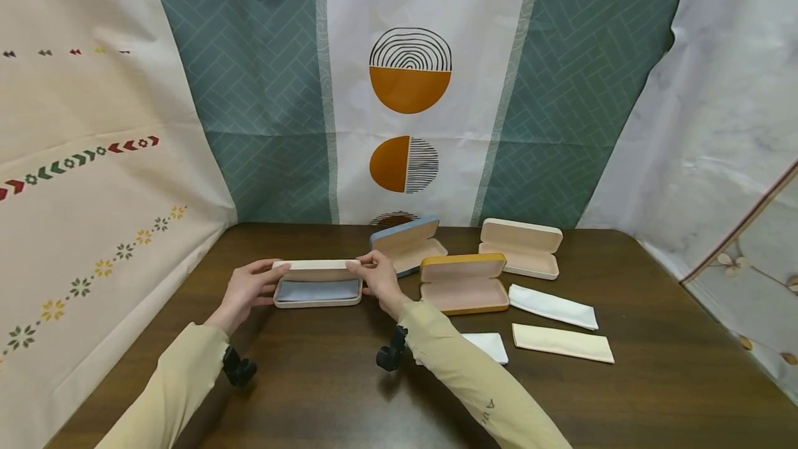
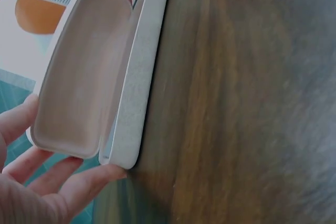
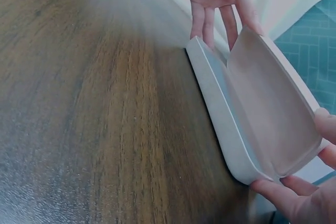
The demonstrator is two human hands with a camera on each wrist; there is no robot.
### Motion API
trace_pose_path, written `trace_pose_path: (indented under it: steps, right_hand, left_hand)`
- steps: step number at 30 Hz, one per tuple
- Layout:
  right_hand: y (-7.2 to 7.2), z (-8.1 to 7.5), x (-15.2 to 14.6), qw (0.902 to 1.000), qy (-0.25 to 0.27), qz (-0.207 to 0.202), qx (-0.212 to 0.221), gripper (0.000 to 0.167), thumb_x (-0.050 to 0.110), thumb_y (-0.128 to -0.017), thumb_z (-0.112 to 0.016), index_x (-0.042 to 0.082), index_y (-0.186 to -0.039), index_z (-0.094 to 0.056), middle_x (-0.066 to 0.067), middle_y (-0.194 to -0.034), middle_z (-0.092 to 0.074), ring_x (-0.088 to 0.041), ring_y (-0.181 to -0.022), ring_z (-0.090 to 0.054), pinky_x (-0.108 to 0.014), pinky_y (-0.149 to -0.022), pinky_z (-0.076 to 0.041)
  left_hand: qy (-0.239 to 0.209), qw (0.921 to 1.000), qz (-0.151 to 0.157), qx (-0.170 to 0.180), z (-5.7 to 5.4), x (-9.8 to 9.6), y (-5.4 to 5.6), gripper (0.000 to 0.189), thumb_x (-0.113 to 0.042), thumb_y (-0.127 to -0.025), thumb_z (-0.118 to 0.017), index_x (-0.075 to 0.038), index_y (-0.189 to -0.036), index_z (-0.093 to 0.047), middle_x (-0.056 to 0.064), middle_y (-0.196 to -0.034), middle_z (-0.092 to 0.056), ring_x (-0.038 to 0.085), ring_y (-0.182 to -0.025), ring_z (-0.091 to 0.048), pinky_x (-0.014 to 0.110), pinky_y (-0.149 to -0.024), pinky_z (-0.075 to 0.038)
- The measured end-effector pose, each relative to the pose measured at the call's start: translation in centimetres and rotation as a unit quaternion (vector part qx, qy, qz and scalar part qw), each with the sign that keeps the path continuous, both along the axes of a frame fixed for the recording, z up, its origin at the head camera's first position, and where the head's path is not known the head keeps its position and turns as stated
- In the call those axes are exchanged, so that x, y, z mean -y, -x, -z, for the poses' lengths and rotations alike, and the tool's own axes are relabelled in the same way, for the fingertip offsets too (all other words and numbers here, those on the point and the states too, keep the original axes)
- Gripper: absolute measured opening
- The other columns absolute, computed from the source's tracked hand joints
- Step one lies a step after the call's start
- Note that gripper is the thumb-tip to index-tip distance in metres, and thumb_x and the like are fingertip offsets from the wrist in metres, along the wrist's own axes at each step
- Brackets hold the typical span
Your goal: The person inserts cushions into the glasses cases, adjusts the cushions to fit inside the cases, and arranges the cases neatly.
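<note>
A white glasses case [image 1: 319,304] sits on the table in front of me, its lid [image 1: 316,267] partway raised. Inside lies a folded grey-blue cloth [image 1: 318,290]. My left hand [image 1: 242,292] holds the left end, thumb on the lid's edge and other fingers around the end and base, as the left wrist view shows. At the opposite end my right hand [image 1: 383,281] grips the lid and base in the same way. The pale pink lining [image 3: 270,100] of the lid faces the right wrist camera.
To the right stand three more opened cases: blue [image 1: 408,253], yellow [image 1: 467,288] and white [image 1: 519,249]. Nearer lie a white cloth [image 1: 553,307], a cream cloth [image 1: 563,343] and another white cloth [image 1: 491,347], partly behind my right sleeve. Patterned curtains [image 1: 268,89] hang behind the brown table [image 1: 312,386].
</note>
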State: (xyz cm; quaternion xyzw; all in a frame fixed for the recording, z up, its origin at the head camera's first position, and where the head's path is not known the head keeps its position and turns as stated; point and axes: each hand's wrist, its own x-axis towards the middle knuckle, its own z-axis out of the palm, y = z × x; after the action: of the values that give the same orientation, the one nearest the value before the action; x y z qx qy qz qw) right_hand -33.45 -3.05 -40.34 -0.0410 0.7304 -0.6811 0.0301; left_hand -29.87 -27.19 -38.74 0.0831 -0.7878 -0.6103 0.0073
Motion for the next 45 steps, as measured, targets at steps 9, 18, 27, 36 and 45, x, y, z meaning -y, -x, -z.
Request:
trace_pose_path:
  steps: [9,18,27,36,45]
  right_hand:
    - [-0.1,0.3,-0.5,0.9994,0.019,-0.027,-0.005,0.028,0.021,-0.077,-0.074,0.003,-0.093,-0.06,-0.008,-0.089,-0.055,-0.023,-0.083,-0.058,-0.043,-0.067,-0.05]
    - [-0.1,1.1,-0.7,0.9985,0.025,-0.046,-0.017,0.024,0.013,-0.077,-0.074,0.0,-0.093,-0.062,-0.008,-0.085,-0.054,-0.02,-0.079,-0.06,-0.041,-0.068,-0.05]
    - [0.0,1.1,-0.6,0.9983,0.021,-0.045,-0.03,0.023,0.014,-0.078,-0.073,0.001,-0.093,-0.061,-0.007,-0.085,-0.054,-0.017,-0.078,-0.059,-0.038,-0.064,-0.051]
    - [-0.4,1.1,-0.6,0.998,0.022,-0.047,-0.036,0.022,0.012,-0.079,-0.072,0.0,-0.092,-0.059,-0.007,-0.085,-0.054,-0.025,-0.083,-0.06,-0.04,-0.067,-0.05]
    - [-0.4,1.5,-0.6,0.9975,0.03,-0.049,-0.042,0.021,0.009,-0.077,-0.073,-0.001,-0.089,-0.059,-0.007,-0.087,-0.055,-0.018,-0.078,-0.059,-0.04,-0.07,-0.05]
  left_hand:
    - [-0.009,0.999,0.039,-0.021,0.4,0.8,0.4,0.064,-0.033,-0.084,-0.065,0.005,-0.13,-0.042,0.024,-0.125,-0.044,0.037,-0.104,-0.051,0.04,-0.071,-0.049]
    - [-0.03,0.9971,0.057,-0.039,1.4,1.3,0.3,0.061,-0.026,-0.084,-0.067,0.007,-0.129,-0.043,0.023,-0.126,-0.042,0.032,-0.103,-0.052,0.041,-0.076,-0.048]
    - [-0.023,0.9965,0.057,-0.056,1.6,1.3,0.4,0.062,-0.027,-0.083,-0.068,0.008,-0.128,-0.044,0.016,-0.115,-0.052,0.029,-0.097,-0.055,0.042,-0.076,-0.047]
    - [-0.025,0.9961,0.057,-0.062,1.7,1.3,0.2,0.059,-0.024,-0.082,-0.068,0.008,-0.127,-0.046,0.012,-0.11,-0.057,0.026,-0.094,-0.057,0.042,-0.076,-0.047]
    - [-0.012,0.997,0.053,-0.056,1.7,1.4,0.0,0.062,-0.026,-0.081,-0.069,0.007,-0.127,-0.046,0.022,-0.119,-0.052,0.026,-0.097,-0.056,0.04,-0.076,-0.047]
